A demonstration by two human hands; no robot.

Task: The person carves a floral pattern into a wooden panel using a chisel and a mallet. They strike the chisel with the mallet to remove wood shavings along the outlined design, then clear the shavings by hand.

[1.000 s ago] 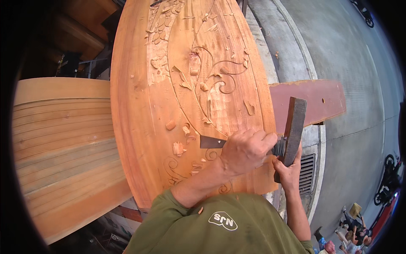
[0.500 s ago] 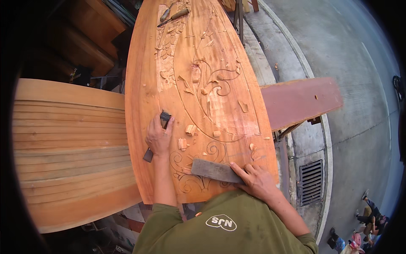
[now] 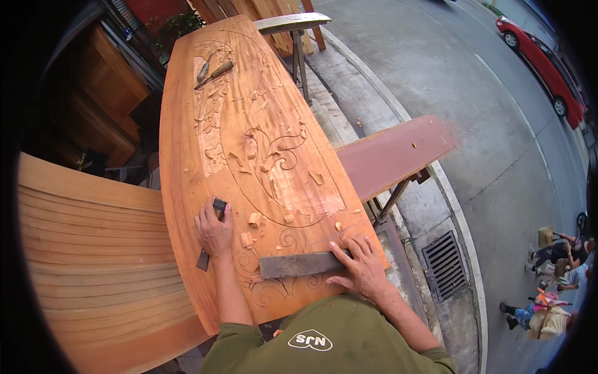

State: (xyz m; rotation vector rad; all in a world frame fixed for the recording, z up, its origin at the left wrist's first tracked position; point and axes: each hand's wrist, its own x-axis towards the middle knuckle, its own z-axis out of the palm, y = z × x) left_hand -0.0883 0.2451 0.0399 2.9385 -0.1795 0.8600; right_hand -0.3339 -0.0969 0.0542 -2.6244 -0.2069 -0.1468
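Note:
My left hand lies on a carved wooden panel, curled around a dark chisel-like tool. The tool's blackened upper end shows between thumb and fingers, and its flat end sticks out below the palm. At the panel's near right, a weathered grey-brown wooden bar lies across pencilled scrolls. My right hand rests over the bar's right end with fingers spread and thumb apart; the index finger touches the bar. That end is partly hidden by the hand.
Curled shavings dot the panel. Two handled carving tools lie at its far end. A grooved wooden panel stands at left, a reddish-brown board at right. Beyond are a drain grate, a red car and several people.
The view has shifted, so the panel sits further left and lower, and the red car shows. My right hand's fingers have spread wider on the bar, which lies more level. The left hand keeps its tool.

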